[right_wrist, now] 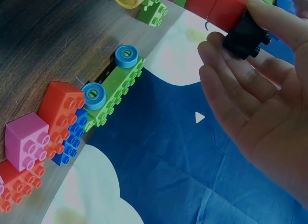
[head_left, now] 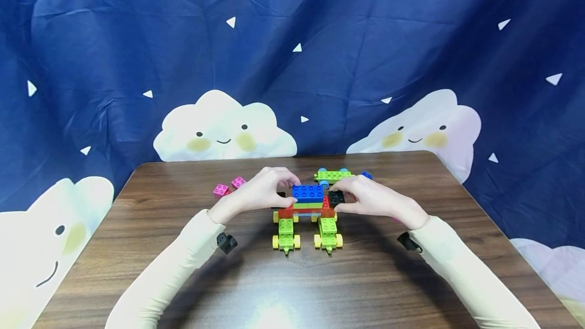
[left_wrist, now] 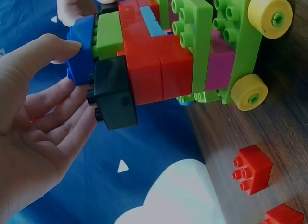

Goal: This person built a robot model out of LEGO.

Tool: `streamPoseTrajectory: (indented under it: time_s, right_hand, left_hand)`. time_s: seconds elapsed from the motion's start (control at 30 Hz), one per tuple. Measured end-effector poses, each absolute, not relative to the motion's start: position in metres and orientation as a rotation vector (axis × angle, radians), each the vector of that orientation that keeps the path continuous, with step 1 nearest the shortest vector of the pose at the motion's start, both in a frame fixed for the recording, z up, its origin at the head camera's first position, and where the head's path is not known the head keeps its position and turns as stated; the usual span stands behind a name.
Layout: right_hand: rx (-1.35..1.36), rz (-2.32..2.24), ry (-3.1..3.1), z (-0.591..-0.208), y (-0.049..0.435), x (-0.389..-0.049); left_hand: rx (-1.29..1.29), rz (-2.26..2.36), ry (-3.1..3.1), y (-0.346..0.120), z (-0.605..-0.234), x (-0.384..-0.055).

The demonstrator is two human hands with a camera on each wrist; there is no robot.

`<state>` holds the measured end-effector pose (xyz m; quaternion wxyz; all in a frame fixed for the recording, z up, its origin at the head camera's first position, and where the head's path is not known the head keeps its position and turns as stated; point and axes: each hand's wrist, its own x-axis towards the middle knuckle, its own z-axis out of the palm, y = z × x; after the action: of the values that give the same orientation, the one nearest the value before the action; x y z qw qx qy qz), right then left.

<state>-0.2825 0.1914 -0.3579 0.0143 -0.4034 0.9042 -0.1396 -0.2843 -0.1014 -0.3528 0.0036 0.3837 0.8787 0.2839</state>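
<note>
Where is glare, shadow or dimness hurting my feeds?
Head view: white glare on the table near the bottom edge, dark shadows either side; left wrist view: dimmer, though the blue brick reads clearly; right wrist view: also dim, the black brick showing little detail.

Head view looks forward-down; wrist views (nearer, tilted) share the brick build point(left_wrist: 156, 60)

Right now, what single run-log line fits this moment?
left grip: pinches blue eight-stud brick | right grip: pinches black brick | yellow-wheeled build: on wood-grain table
</note>
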Motion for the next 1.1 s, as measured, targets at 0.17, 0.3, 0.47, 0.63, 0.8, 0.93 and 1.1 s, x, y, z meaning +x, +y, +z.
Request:
streamPoseTrajectory:
  time_s: [0.17,0.3,0.47,0.63,0.8,0.93,1.1]
  right_hand:
    - [-1.27,-0.454,2.819,-0.359,0.191,-0.283]
    - [-1.301,-0.46,2.837,-0.359,0.19,-0.282]
    - [-1.332,-0.513,2.879,-0.355,0.186,-0.279]
    - [-1.386,-0.587,2.941,-0.347,0.176,-0.275]
    - [-1.436,-0.569,2.948,-0.344,0.165,-0.276]
    - [-1.466,-0.606,2.902,-0.346,0.162,-0.277]
    - [-1.449,-0.694,2.868,-0.345,0.162,-0.278]
  left_hand:
    - [1.144,0.928,2.719,-0.101,-0.353,-0.282]
    - [1.13,0.944,2.713,-0.101,-0.354,-0.281]
    - [1.124,0.943,2.708,-0.101,-0.354,-0.281]
    - [1.126,0.933,2.709,-0.102,-0.354,-0.281]
    - [1.137,0.933,2.715,-0.103,-0.354,-0.282]
    - [1.145,0.944,2.707,-0.102,-0.353,-0.282]
    - [1.164,0.953,2.704,-0.1,-0.353,-0.281]
